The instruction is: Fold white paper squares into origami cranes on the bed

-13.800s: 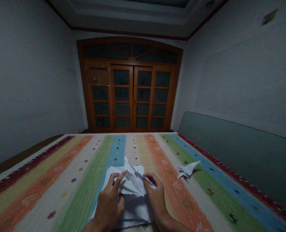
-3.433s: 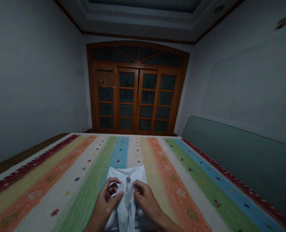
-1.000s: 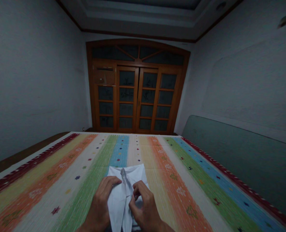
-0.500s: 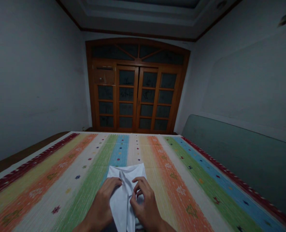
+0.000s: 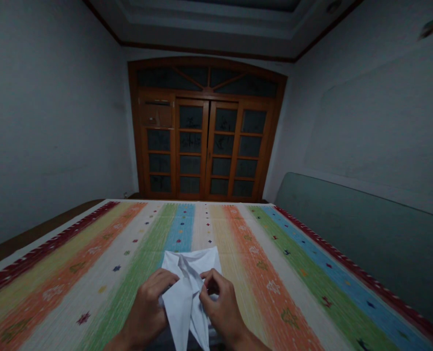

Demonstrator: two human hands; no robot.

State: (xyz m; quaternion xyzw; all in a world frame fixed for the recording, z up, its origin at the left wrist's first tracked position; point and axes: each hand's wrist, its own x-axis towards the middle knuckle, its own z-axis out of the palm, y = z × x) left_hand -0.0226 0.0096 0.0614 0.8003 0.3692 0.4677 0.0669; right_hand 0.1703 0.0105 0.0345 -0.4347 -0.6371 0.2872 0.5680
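A white folded cloth (image 5: 179,312) lies at the near edge of the table, close to my body. Its far side spreads flat, a raised crease runs down the middle, and two pointed flaps hang towards me. My left hand (image 5: 148,304) is closed on the left edge, with the thumb and index finger near the crease. On the other side, my right hand (image 5: 222,304) pinches the right part of the cloth between thumb and fingertips. Several of my fingers are hidden beneath or behind the fabric.
A striped, multicoloured tablecloth (image 5: 128,273) covers the long table. A pale green panel (image 5: 348,229) stands along the right side, against the wall. Wooden double doors with glass panes (image 5: 207,146) close off the far end.
The pointed flaps have spread apart at the near end, the left one swinging outward. My left hand has shifted slightly left, and the right hand's fingers have closed more tightly.
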